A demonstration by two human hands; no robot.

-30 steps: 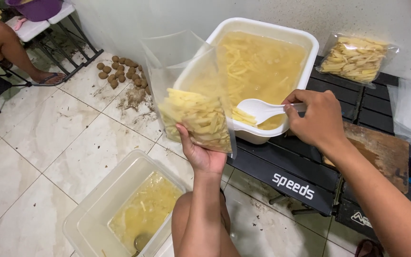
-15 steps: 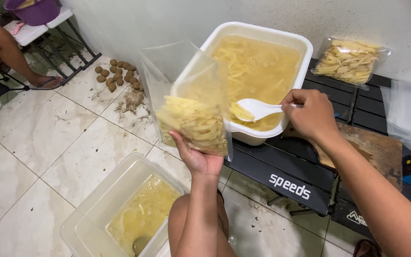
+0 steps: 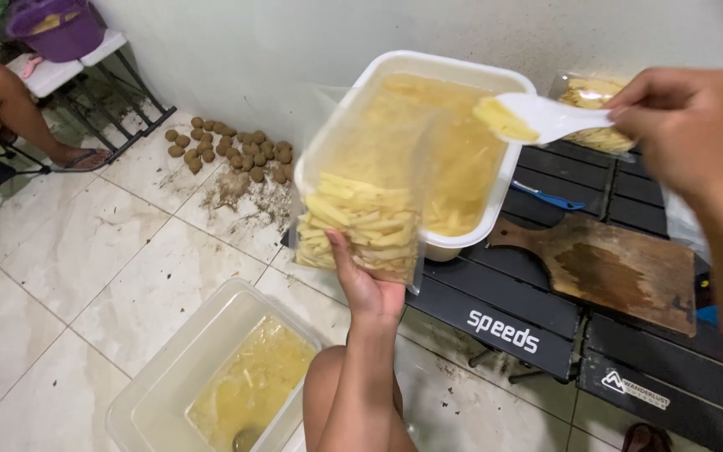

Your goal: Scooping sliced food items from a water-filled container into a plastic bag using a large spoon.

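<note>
Left hand (image 3: 367,285) cupped under clear bag (image 3: 370,192) of cut potato strips, held up just before white tub (image 3: 428,75). Right hand (image 3: 688,125) pinched shut on white scoop (image 3: 546,117), loaded, raised over tub. Tub overhangs black worktop (image 3: 504,310) edge; wooden board (image 3: 621,268) beside it.

A clear glossy plastic bag (image 3: 361,184), smooth white plastic scoop (image 3: 558,117), rough wooden board (image 3: 621,268) and glossy tiled floor (image 3: 69,276) were seen.

Wooden board (image 3: 621,266) on table; potatoes (image 3: 228,149) on floor.
</note>
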